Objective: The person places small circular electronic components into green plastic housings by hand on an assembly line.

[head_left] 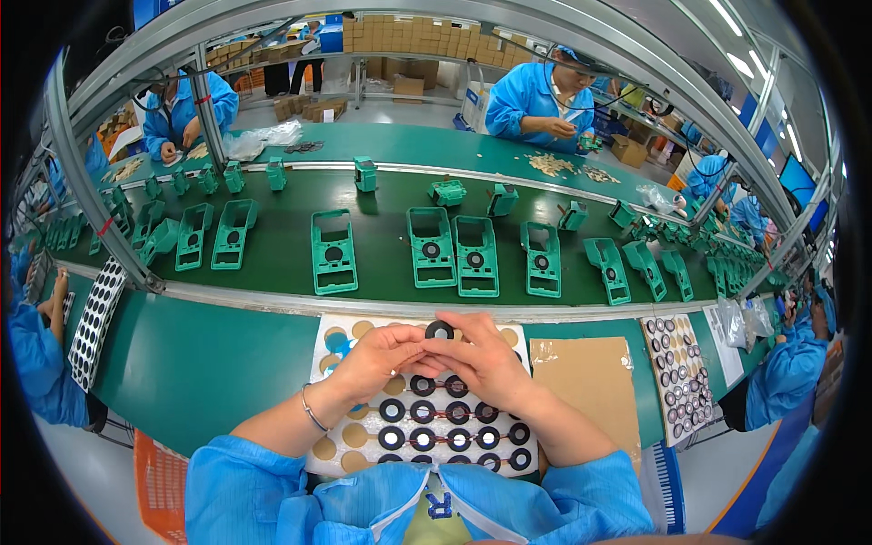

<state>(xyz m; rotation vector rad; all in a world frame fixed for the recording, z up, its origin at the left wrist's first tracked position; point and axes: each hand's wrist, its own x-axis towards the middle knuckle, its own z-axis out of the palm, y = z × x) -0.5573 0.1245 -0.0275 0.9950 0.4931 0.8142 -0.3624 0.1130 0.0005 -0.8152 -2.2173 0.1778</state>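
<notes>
My left hand [386, 357] and my right hand [489, 361] meet above a white foam tray [372, 453], fingers bent and closed together. Between their fingertips is a small round black speaker [440, 330] with a pale centre; the fingers hide its lower part. Rows of similar round speakers [422, 411] with thin reddish wires lie in the tray below my wrists. Tan round recesses [354, 435] show along its left side. A bit of blue film [338, 344] lies beside my left hand.
Flat cardboard [586, 391] lies right of the tray, with another tray of round parts [677, 377] beyond. Green plastic housings [334, 252] stand along the belt [381, 204] ahead, behind a metal rail [272, 304]. Co-workers [545, 100] sit across and at both sides.
</notes>
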